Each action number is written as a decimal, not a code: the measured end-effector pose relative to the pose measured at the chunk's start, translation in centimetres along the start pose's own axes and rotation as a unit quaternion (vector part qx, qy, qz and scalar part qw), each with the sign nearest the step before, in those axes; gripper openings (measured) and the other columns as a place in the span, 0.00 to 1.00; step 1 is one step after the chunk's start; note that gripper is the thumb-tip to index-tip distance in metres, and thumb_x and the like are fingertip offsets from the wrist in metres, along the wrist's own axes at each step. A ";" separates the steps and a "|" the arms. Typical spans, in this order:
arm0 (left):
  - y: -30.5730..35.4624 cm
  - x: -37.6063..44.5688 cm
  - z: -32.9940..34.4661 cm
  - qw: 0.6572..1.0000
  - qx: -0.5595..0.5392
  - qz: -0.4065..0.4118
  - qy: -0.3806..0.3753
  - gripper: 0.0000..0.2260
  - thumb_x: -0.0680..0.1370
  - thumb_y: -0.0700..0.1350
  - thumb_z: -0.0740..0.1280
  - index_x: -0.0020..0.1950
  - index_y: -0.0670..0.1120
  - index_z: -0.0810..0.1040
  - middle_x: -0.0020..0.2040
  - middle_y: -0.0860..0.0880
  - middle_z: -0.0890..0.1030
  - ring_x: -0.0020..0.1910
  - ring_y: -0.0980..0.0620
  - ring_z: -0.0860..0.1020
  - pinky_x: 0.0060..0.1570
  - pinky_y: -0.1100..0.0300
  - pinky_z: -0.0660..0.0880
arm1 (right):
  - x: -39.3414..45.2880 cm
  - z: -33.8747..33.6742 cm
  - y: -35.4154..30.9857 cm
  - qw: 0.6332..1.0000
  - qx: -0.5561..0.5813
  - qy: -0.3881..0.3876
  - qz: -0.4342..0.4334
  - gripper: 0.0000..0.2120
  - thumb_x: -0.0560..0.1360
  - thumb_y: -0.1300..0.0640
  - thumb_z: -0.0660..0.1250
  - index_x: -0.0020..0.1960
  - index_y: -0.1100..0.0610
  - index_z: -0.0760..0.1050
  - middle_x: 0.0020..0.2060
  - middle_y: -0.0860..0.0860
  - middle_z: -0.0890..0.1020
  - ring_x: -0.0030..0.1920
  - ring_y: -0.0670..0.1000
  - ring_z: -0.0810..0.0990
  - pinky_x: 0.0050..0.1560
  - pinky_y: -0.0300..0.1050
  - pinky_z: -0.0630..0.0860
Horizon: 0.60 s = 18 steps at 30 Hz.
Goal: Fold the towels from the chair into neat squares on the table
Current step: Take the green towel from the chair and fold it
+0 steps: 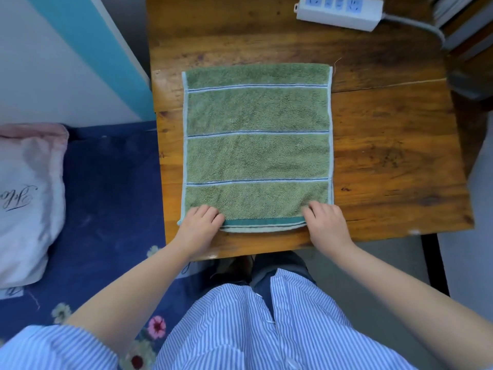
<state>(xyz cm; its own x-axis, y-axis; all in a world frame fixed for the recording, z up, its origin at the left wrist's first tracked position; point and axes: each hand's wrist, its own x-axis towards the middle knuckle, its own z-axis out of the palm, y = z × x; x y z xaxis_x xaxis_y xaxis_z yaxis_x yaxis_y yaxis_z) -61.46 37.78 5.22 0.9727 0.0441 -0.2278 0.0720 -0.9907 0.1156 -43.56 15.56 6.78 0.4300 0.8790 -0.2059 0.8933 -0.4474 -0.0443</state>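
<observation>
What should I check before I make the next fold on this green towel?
1. Green towel flat on the table: ok.
2. Left hand and right hand on the near corners: ok.
3. Near edges aligned: not ok, a lower layer peeks out beyond the top one.
4. Side edges aligned: ok, roughly.
5. Room beyond the towel for folding away: ok, the power strip sits clear of it.
6. Whether the fingers pinch every layer: cannot tell.

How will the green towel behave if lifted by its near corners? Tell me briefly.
The green towel is terry cloth lying flat in two layers, so it will likely sag and the layers may slip apart. Probably light. On the wooden table it should drag, not slide.
</observation>
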 end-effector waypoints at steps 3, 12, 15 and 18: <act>0.3 -0.8 -0.1 1.000 -0.007 0.005 0.011 0.15 0.63 0.46 0.57 0.48 0.43 0.71 0.39 0.47 0.82 0.36 0.47 0.81 0.36 0.62 0.75 | -0.7 0.3 0.4 0.999 -0.036 0.017 -0.019 0.16 0.64 0.68 0.55 0.39 0.62 0.81 0.38 0.57 0.84 0.32 0.56 0.81 0.35 0.43 0.76; 0.4 -1.6 -0.4 0.996 0.061 -0.059 0.015 0.17 0.50 0.33 0.77 0.37 0.39 0.81 0.34 0.43 0.82 0.35 0.44 0.82 0.42 0.56 0.71 | -0.6 -2.1 0.8 0.997 0.008 0.056 0.050 0.12 0.64 0.65 0.57 0.33 0.61 0.79 0.32 0.54 0.84 0.41 0.57 0.84 0.52 0.64 0.75; -0.3 -1.0 -1.1 0.998 0.024 -0.058 0.024 0.04 0.58 0.34 0.69 0.31 0.40 0.79 0.31 0.44 0.81 0.34 0.45 0.82 0.38 0.58 0.73 | -0.6 -2.8 1.2 0.999 0.004 0.033 0.029 0.17 0.65 0.61 0.52 0.34 0.61 0.80 0.38 0.54 0.85 0.46 0.57 0.84 0.52 0.60 0.76; -0.5 -0.6 -3.5 0.992 -0.049 -0.089 -0.080 0.07 0.70 0.34 0.59 0.39 0.39 0.76 0.36 0.43 0.79 0.37 0.43 0.79 0.35 0.57 0.73 | -0.7 -4.3 1.4 1.000 0.003 -0.012 0.024 0.16 0.66 0.59 0.52 0.32 0.58 0.78 0.37 0.53 0.84 0.50 0.56 0.83 0.59 0.65 0.70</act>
<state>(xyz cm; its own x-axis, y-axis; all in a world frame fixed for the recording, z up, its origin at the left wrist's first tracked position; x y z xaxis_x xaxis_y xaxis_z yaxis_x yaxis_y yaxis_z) -61.29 38.68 8.69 0.8958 0.1890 -0.4022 0.2687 -0.9513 0.1514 -42.09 15.02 11.08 0.4688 0.8523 -0.2319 0.8711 -0.4896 -0.0388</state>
